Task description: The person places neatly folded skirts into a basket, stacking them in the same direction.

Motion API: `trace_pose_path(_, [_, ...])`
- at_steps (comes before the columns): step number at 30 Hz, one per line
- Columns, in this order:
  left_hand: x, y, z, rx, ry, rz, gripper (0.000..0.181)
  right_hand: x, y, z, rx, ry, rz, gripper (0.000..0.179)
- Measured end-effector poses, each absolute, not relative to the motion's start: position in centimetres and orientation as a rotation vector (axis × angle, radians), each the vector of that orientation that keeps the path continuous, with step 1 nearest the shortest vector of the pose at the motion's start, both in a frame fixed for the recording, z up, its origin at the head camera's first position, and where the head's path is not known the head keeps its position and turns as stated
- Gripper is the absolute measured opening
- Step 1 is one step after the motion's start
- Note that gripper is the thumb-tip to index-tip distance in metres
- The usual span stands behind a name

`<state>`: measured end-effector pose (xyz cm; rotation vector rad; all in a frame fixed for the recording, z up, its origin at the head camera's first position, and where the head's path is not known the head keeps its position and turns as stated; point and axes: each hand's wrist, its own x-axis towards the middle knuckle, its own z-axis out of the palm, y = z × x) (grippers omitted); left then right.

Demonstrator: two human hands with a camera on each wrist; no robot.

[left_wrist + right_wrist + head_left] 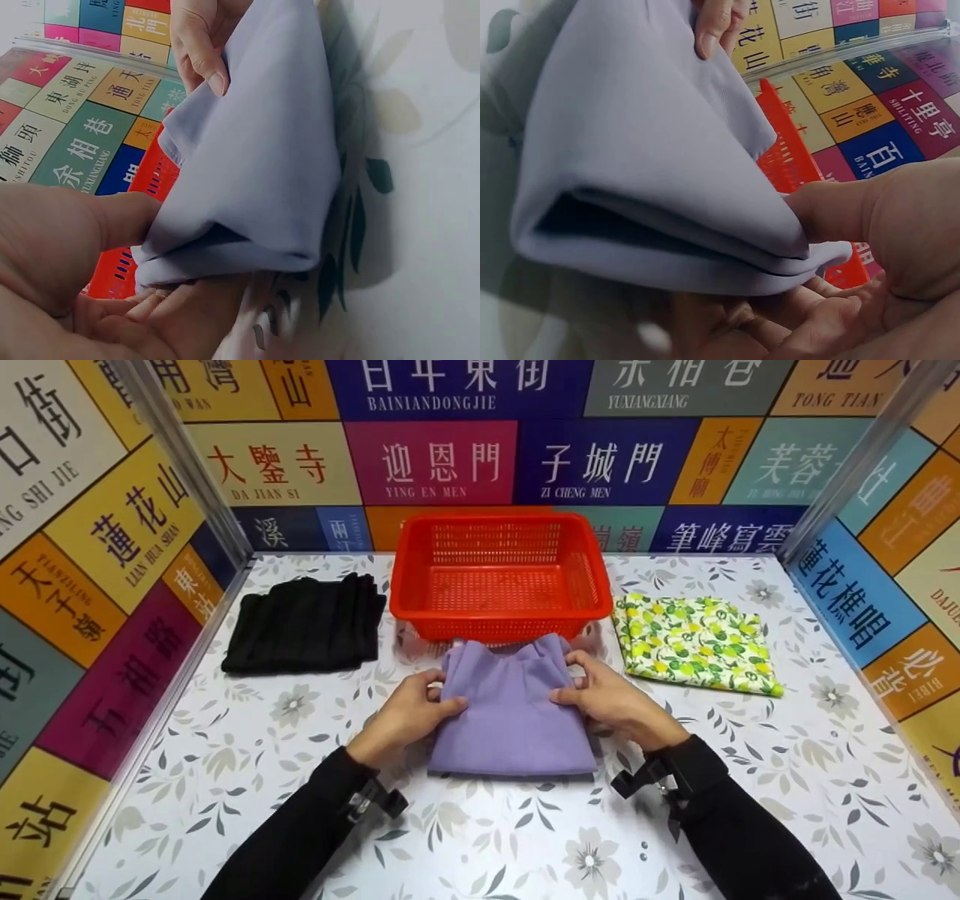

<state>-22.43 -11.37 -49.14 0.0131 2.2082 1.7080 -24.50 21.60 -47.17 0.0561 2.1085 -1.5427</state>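
Observation:
A folded lilac cloth (514,720), its exact kind not clear, is held between both hands in front of the red basket. My left hand (409,711) pinches its left edge, thumb on top and fingers beneath. The right hand (616,697) pinches the opposite edge in the same way. In the left wrist view the cloth (262,150) shows a folded side with a gap between layers. The right wrist view shows the stacked layers of the cloth (645,150) between thumb and fingers. Its far edge is bunched close to the basket's front wall.
A red plastic basket (499,628) with perforated walls stands at the back middle. Folded black fabric (304,626) lies to its left, and a folded lemon-print cloth (697,645) to its right. Panels with printed signs (431,461) wall the flower-patterned tabletop (292,817).

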Motion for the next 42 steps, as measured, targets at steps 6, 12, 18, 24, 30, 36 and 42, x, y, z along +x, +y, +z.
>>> trace_pose_path(6, [-22.0,-11.4,-48.4,0.068,2.195,1.727,0.037,-24.3,21.9,-46.1,0.005,2.082,-1.557,0.043])
trace_pose_path(12, [-21.6,-11.4,-47.3,0.125,2.204,1.742,0.04,-24.0,22.5,-45.1,-0.076,2.094,-1.572,0.046])
trace_pose_path(18, [-21.2,-11.5,-46.1,0.111,2.193,1.745,0.041,-23.7,23.0,-43.9,-0.127,2.124,-1.552,0.05])
trace_pose_path(24, [-21.1,-11.5,-45.2,0.123,2.204,1.76,0.041,-23.5,23.3,-42.7,-0.182,2.147,-1.568,0.05])
trace_pose_path(30, [-21.3,-11.8,-44.2,0.149,2.19,1.797,0.039,-23.4,23.4,-41.9,-0.239,2.115,-1.622,0.05])
trace_pose_path(36, [-21.8,-11.9,-43.1,0.196,2.196,1.849,0.04,-23.5,23.5,-41.1,-0.277,2.114,-1.695,0.046])
trace_pose_path(42, [-23.1,-11.9,-41.7,0.192,2.205,1.899,0.041,-24.2,23.5,-40.1,-0.25,2.124,-1.781,0.047])
